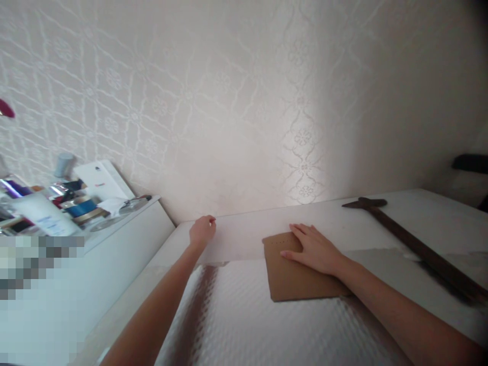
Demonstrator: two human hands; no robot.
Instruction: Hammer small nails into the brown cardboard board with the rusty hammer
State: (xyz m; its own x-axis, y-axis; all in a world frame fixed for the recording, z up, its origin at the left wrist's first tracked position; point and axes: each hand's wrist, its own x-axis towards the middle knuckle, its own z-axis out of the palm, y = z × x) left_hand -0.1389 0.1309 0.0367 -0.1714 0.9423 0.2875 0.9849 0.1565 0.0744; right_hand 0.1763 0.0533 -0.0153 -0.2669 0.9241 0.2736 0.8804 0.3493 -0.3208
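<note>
Fingers of your right hand (320,250) are extended, thumb spread, resting flat on the brown cardboard (287,279), not wrapped around it. Your left hand (201,231) is loosely curled near the wall (236,152); can't tell if it holds anything. Cardboard lies right of centre, partly over the white textured sheet (247,320), small holes along its far edge. Hammer (412,239) lies farther right, apart.

The table (423,216) has a white far strip and a greyer near portion. On it lie a white textured sheet (247,325) at near centre, a flat brown cardboard piece (297,279) overlapping the sheet's far edge, and a dark hammer (406,236) at right, head on the far side
</note>
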